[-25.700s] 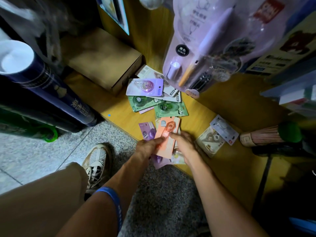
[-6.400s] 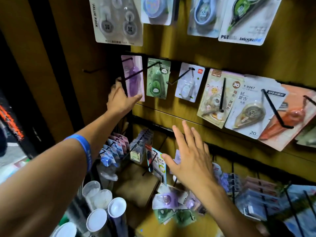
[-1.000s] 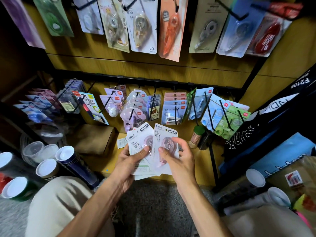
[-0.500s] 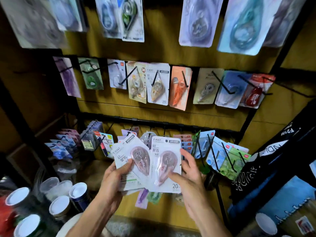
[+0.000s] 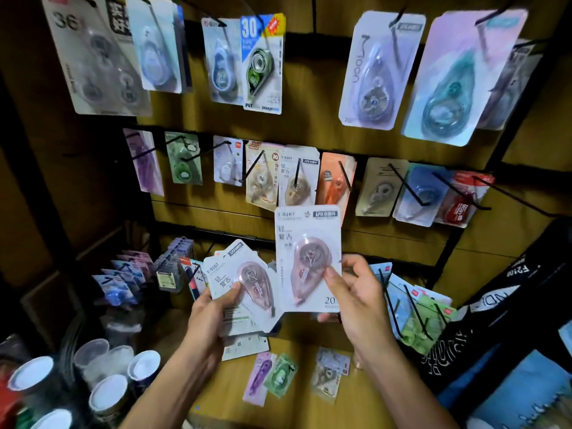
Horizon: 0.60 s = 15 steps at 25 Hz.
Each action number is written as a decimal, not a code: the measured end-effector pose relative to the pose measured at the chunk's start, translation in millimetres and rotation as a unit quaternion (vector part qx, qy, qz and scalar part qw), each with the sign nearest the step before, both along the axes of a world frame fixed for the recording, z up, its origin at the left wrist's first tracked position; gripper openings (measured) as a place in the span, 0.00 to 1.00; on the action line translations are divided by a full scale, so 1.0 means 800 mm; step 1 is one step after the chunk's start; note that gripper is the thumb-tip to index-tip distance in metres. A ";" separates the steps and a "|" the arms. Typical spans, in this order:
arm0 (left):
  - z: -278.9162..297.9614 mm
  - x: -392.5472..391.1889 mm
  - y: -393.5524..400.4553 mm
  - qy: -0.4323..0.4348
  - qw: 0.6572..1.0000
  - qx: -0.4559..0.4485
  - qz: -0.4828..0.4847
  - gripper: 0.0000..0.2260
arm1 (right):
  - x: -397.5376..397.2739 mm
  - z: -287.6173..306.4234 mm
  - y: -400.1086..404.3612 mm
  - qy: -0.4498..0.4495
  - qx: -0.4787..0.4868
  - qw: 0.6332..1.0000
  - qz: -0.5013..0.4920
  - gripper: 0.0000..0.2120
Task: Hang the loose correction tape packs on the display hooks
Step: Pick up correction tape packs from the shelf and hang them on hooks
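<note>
My right hand (image 5: 356,292) pinches one white pack (image 5: 306,236) with a pink correction tape, held upright just below the hook row. Right above it a matching white pack (image 5: 298,178) hangs on a black hook (image 5: 297,171). Tilted to the left, a small stack of the same white packs (image 5: 244,289) is gripped by my left hand (image 5: 207,317). On the wooden shelf below lie loose packs: a purple one (image 5: 260,377), a green one (image 5: 283,374) and a pale one (image 5: 328,374).
Rows of carded tapes hang on black hooks across the wooden board, with an orange pack (image 5: 334,181) right of the matching one. Long hooks (image 5: 411,305) jut out at lower right. Capped tubes (image 5: 108,394) stand at lower left, a dark bag (image 5: 510,292) at right.
My view has tilted up toward the upper hook rows. My right hand has lifted one white pack away from the stack, up toward the middle hook row; my left hand keeps the rest.
</note>
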<state>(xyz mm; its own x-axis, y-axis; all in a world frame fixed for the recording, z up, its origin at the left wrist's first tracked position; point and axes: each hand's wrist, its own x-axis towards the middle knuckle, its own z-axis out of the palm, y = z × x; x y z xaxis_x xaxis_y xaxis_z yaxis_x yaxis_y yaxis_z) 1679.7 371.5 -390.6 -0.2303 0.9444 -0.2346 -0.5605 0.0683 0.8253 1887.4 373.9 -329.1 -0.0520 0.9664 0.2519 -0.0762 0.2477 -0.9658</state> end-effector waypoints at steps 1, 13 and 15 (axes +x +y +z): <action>0.000 0.001 0.001 0.000 1.000 0.000 -0.003 0.14 | -0.007 0.009 0.006 -0.008 0.015 1.000 -0.005 0.03; -0.001 -0.009 0.014 -0.012 1.000 -0.007 -0.011 0.13 | -0.045 0.029 0.042 -0.031 0.007 0.998 -0.057 0.03; -0.001 -0.009 0.017 -0.015 1.000 -0.006 -0.012 0.12 | -0.047 0.030 0.043 -0.006 0.012 0.997 -0.070 0.02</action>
<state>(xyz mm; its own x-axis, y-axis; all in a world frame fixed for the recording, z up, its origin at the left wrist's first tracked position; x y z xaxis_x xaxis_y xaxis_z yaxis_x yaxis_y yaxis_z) 1672.3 385.1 -391.6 -0.2009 0.9466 -0.2522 -0.5826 0.0916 0.8076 1849.4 408.1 -305.2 0.0792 0.9581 0.2753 -0.0279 0.2782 -0.9601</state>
